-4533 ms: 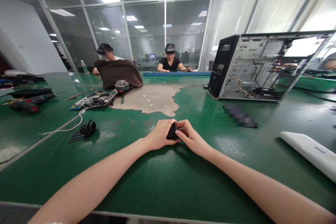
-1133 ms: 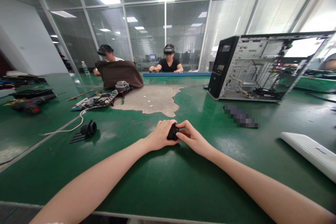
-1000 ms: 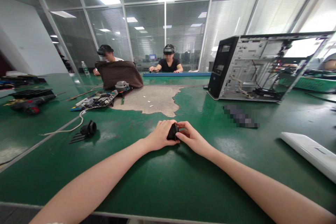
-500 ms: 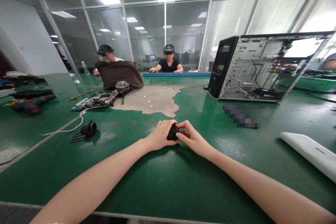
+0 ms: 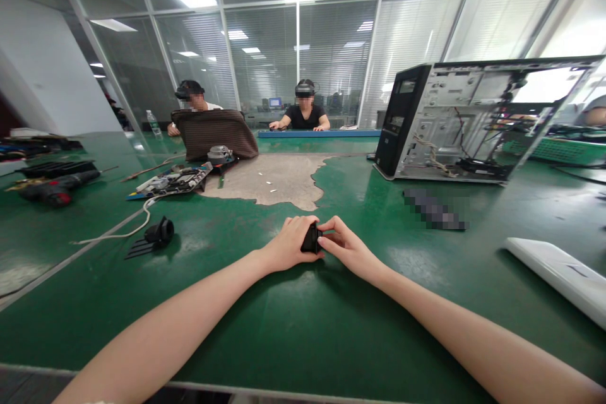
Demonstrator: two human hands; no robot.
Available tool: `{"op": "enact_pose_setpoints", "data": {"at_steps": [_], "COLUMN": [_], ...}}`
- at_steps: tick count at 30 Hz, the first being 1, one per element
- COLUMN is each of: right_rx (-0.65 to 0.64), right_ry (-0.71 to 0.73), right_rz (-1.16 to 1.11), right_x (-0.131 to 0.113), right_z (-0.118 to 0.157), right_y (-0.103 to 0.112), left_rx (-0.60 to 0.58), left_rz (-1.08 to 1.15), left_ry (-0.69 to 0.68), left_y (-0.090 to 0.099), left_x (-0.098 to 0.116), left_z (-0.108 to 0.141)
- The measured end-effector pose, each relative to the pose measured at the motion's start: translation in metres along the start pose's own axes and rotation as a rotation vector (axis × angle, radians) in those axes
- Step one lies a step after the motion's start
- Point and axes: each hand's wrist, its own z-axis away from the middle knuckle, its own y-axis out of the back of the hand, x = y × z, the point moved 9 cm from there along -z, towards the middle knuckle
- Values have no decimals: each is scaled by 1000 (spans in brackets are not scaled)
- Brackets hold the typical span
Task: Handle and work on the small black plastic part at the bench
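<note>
Between my hands, low over the green table (image 5: 293,328), is a small black blocky part (image 5: 310,240); its exact kind does not show. My left hand (image 5: 288,243) wraps it from the left, fingers over the top and thumb beneath. From the right, my right hand (image 5: 348,246) pinches its edge between thumb and bent fingers. Much of the part is hidden by my fingers. Left of my hands, a black plastic piece (image 5: 161,233) with a round end and flat slats lies apart on the table.
An open computer case (image 5: 407,126) stands at the right, with a blurred dark object (image 5: 435,209) before it. Further right lies a white slab (image 5: 553,271). A circuit board (image 5: 173,180), a white cable (image 5: 142,221) and a power drill (image 5: 61,188) are leftward. Two people sit across the table.
</note>
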Motion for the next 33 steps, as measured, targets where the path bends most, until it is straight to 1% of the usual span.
{"op": "enact_pose_setpoints", "data": {"at_steps": [3, 7, 9, 13, 20, 25, 28, 30, 33], "right_rx": [15, 52, 31, -29, 15, 51, 16, -19, -10], "right_ry": [11, -18, -23, 3, -15, -27, -48, -28, 5], "right_rz": [12, 49, 53, 13, 7, 29, 21, -5, -26], "right_x": [1, 6, 7, 0, -3, 3, 6, 4, -1], "right_z": [-2, -3, -3, -1, 1, -1, -1, -1, 0], "right_y": [1, 6, 4, -1, 0, 5, 3, -1, -1], "left_rx": [-2, -13, -17, -18, -6, -18, -18, -17, -11], "left_rz": [8, 25, 29, 14, -2, 20, 28, 25, 18], "left_ry": [2, 3, 7, 12, 8, 9, 12, 9, 12], "left_y": [1, 2, 2, 1, 1, 2, 2, 2, 1], "left_x": [1, 3, 3, 2, 1, 3, 3, 3, 2], "left_z": [0, 0, -1, -1, 0, -1, -1, 0, 0]}}
